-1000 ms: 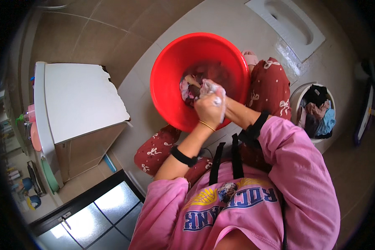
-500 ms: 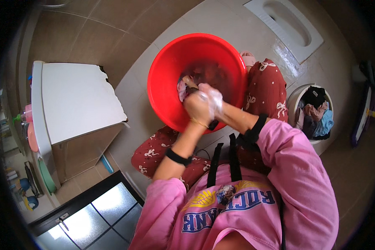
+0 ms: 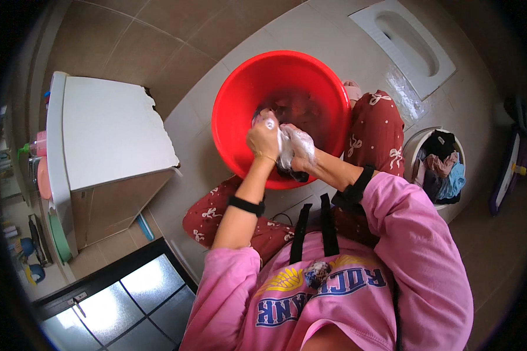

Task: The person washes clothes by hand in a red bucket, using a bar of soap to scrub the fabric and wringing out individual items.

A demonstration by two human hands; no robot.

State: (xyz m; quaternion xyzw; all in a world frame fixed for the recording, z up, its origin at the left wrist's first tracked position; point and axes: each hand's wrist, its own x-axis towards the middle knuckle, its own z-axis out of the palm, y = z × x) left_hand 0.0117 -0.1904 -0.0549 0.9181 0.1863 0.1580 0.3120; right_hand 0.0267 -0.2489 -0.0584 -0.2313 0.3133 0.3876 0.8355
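A big red basin (image 3: 228, 126) stands between my knees, with dark water and wet clothes (image 3: 295, 104) in its far right part. Over its near side my two hands meet at a soapy dark garment (image 3: 284, 158), part of which hangs down toward the basin's near rim. My left hand (image 3: 263, 137) is closed in a fist on the cloth. Close beside it, my right hand (image 3: 298, 144), coated with white suds, also grips the cloth. Most of the garment is hidden by my fingers and the foam, so its kind does not show.
On the right, a pale bucket (image 3: 411, 146) holds several clothes. A squat toilet (image 3: 413, 47) is set in the floor at the far right, by a wet patch. A white cabinet (image 3: 114, 131) stands left, and a dark-framed glass panel (image 3: 117, 301) lies lower left.
My hands have drawn slightly apart, the left turning more upright, and more of the sudsy cloth shows between them. The whole view has shifted slightly.
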